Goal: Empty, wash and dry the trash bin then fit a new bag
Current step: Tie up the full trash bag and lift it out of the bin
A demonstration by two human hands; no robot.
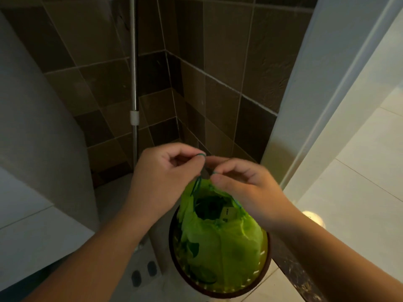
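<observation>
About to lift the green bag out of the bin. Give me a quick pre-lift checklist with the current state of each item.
1. Left hand pinches the dark green drawstring of the translucent green plastic bag: ok.
2. Right hand pinches the drawstring on its side: ok.
3. Bag mouth drawn closed: not ok, a gap is open and the contents show through it.
4. Drawstring tied in a knot: cannot tell, the fingertips hide the ends.
5. Bag free of the round brown wicker-style bin: not ok, its lower part sits inside the rim.
6. Steel mop pole against the tiled wall is clear of the lift path: ok, it stands behind the hands.
</observation>
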